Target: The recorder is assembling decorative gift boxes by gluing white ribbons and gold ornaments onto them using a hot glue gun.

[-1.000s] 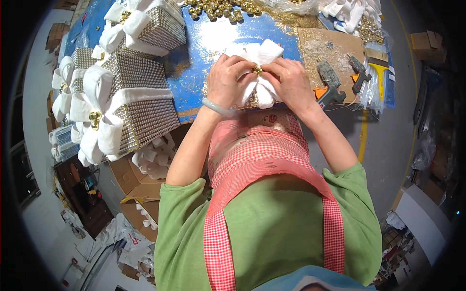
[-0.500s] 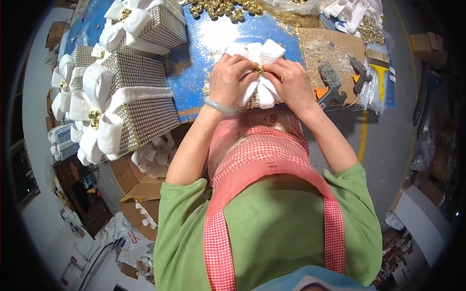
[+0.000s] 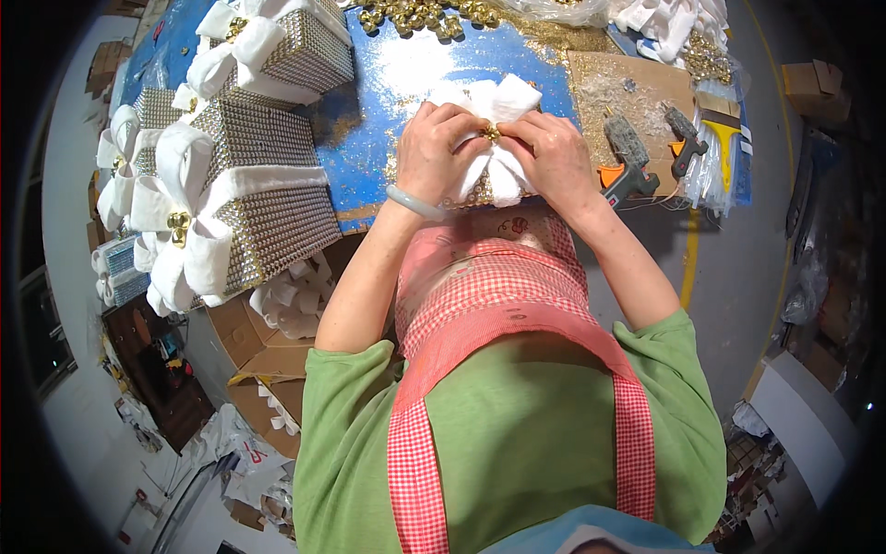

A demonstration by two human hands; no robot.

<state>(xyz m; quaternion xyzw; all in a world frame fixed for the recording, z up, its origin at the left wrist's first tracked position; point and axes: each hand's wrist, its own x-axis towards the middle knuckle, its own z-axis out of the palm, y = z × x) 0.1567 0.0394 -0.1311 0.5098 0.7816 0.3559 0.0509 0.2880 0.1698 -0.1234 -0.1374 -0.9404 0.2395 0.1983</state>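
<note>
A white fabric bow lies in front of me at the near edge of the blue table, its loops spread around a small cluster of gold bells. My left hand pinches the bells from the left, thumb and forefinger closed on them. From the right, the fingertips of my right hand press on the same bells. Under the bow a beaded box shows only in part, mostly hidden by the bow and my hands.
Several beaded gift boxes with white bows stand at the left. Loose gold bells lie at the back. On the right, two glue guns rest on cardboard, beside a yellow-handled brush. An open carton sits below the table.
</note>
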